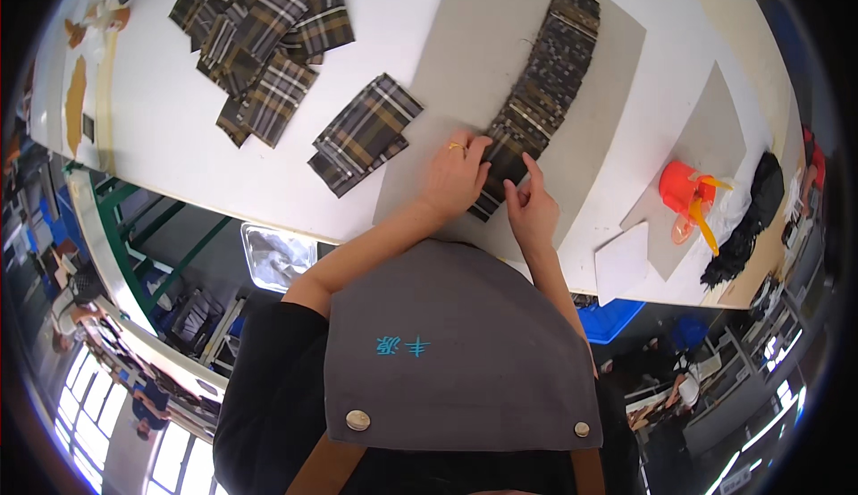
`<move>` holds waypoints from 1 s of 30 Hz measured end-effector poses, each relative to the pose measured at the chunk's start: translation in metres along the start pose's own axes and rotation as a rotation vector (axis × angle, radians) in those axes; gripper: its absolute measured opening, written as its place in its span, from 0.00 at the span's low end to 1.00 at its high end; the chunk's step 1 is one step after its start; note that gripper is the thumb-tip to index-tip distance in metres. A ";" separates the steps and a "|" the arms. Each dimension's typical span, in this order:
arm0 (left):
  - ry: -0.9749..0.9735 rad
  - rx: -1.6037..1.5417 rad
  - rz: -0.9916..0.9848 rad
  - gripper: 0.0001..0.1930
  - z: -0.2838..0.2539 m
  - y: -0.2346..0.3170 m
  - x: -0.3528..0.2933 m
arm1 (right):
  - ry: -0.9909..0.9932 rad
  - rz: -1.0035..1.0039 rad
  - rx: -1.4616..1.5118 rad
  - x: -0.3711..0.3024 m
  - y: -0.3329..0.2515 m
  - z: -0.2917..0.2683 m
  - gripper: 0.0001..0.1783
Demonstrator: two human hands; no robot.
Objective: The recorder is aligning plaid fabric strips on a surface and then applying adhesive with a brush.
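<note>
A long row of overlapping dark plaid fabric pieces runs over a grey board on the white table. At its near end lies a fabric piece with a dark face. My left hand, with a ring on one finger, rests its fingertips on that piece's left edge, thumb and forefinger apart. On the right edge, my right hand touches it with thumb and forefinger spread. Left of the board's edge sits a small stack of plaid pieces. Undersides of the fingers are hidden.
A loose heap of plaid pieces lies at the far left. To the right stand a red-orange pot with a yellow-handled tool, a white card and a black plastic bag. A clear-lined tray sits below the table's front edge.
</note>
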State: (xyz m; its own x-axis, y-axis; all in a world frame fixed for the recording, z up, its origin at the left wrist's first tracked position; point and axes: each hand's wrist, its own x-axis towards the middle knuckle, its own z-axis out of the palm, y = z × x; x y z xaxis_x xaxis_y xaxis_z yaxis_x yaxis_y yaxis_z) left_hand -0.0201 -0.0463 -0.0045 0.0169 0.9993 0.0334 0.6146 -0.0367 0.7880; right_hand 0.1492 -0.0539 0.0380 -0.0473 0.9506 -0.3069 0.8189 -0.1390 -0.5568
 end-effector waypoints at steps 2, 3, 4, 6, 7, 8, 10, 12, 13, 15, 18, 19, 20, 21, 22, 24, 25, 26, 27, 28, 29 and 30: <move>0.068 -0.091 0.012 0.18 -0.010 0.004 -0.001 | 0.064 -0.050 0.058 0.000 -0.005 -0.004 0.26; 0.098 -0.138 0.021 0.18 -0.016 0.005 -0.004 | 0.035 -0.060 0.136 0.006 -0.011 -0.003 0.25; 0.093 -0.151 0.009 0.17 -0.023 0.001 -0.010 | 0.002 -0.070 0.213 0.012 -0.020 -0.003 0.24; 0.154 -0.028 0.014 0.17 -0.050 -0.004 -0.019 | -0.088 -0.054 0.432 0.024 -0.037 0.005 0.22; 0.183 0.030 0.019 0.18 -0.065 -0.009 -0.024 | -0.148 0.003 0.542 0.035 -0.048 0.017 0.22; 0.247 0.089 -0.047 0.18 -0.078 -0.017 -0.032 | -0.210 0.061 0.650 0.046 -0.062 0.030 0.22; 0.347 0.230 -0.172 0.20 -0.098 -0.038 -0.046 | -0.302 0.192 0.771 0.067 -0.084 0.053 0.23; 0.390 0.317 -0.274 0.22 -0.104 -0.060 -0.060 | -0.356 0.259 0.760 0.082 -0.105 0.078 0.22; 0.388 0.313 -0.313 0.23 -0.104 -0.067 -0.070 | -0.372 0.265 0.733 0.086 -0.117 0.089 0.22; 0.387 0.304 -0.355 0.25 -0.108 -0.067 -0.077 | -0.380 0.215 0.751 0.095 -0.127 0.104 0.20; 0.367 0.287 -0.368 0.26 -0.106 -0.067 -0.076 | -0.323 0.110 0.835 0.107 -0.131 0.100 0.14; 0.369 0.261 -0.380 0.26 -0.107 -0.067 -0.077 | -0.340 0.148 0.810 0.112 -0.129 0.092 0.14; 0.368 0.236 -0.387 0.26 -0.108 -0.066 -0.077 | -0.353 0.187 0.788 0.117 -0.125 0.084 0.14; 0.366 0.210 -0.394 0.26 -0.110 -0.066 -0.078 | -0.364 0.226 0.765 0.120 -0.123 0.080 0.14; 0.394 0.242 -0.372 0.26 -0.111 -0.067 -0.080 | -0.422 0.235 0.765 0.121 -0.120 0.083 0.15; 0.433 0.305 -0.314 0.26 -0.114 -0.071 -0.079 | -0.529 0.271 0.724 0.113 -0.134 0.089 0.16; 0.437 0.292 -0.319 0.27 -0.114 -0.073 -0.077 | -0.582 0.289 0.703 0.108 -0.142 0.093 0.17; 0.435 0.279 -0.324 0.27 -0.114 -0.075 -0.075 | -0.576 0.263 0.649 0.105 -0.149 0.100 0.16; 0.434 0.267 -0.328 0.27 -0.114 -0.075 -0.074 | -0.569 0.238 0.594 0.103 -0.155 0.108 0.16; 0.431 0.240 -0.343 0.27 -0.113 -0.075 -0.074 | -0.561 0.212 0.541 0.103 -0.158 0.114 0.15; 0.435 0.211 -0.361 0.27 -0.113 -0.074 -0.074 | -0.546 0.148 0.511 0.105 -0.157 0.118 0.14; 0.438 0.182 -0.378 0.27 -0.113 -0.074 -0.073 | -0.528 0.085 0.482 0.108 -0.155 0.121 0.14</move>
State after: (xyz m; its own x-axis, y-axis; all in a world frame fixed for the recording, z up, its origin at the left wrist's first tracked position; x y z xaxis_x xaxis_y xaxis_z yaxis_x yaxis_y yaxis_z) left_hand -0.1557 -0.1176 0.0042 -0.5314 0.8455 0.0521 0.6404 0.3607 0.6781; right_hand -0.0526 0.0364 -0.0022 -0.3646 0.6865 -0.6291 0.4944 -0.4298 -0.7556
